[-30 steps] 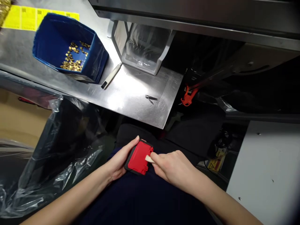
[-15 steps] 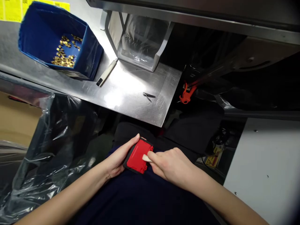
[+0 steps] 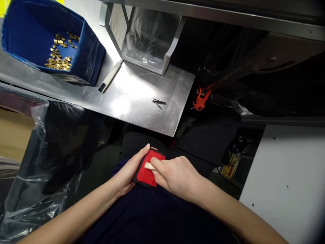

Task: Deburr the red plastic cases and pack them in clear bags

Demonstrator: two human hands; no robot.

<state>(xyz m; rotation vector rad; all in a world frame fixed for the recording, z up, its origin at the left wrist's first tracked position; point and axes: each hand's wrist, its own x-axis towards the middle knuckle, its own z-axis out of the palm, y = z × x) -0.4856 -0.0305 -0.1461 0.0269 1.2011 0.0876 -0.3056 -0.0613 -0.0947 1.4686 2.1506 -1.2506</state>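
Note:
Over my lap, my left hand [image 3: 130,171] is closed round the left edge of a flat red plastic part with a black rim [image 3: 146,175]. My right hand [image 3: 175,174] pinches a small off-white piece [image 3: 149,166], perhaps a folded cloth or a scraper; I cannot make out which. Its tip lies against the middle of the red face. My right fingers hide the rest of that piece and part of the red part's right side.
A steel bench [image 3: 127,101] ahead carries a blue bin [image 3: 91,54] of small brass pieces [image 3: 59,62], a cream-handled cutter [image 3: 110,77], nail clippers [image 3: 158,102] and a grey open-front bin [image 3: 166,64]. An orange air gun [image 3: 201,99] hangs right. Plastic sheeting [image 3: 33,189] lies left.
My right hand has slid the off-white piece leftward across the red face. My left hand keeps its hold. The view has shifted slightly, so the bench things appear further left.

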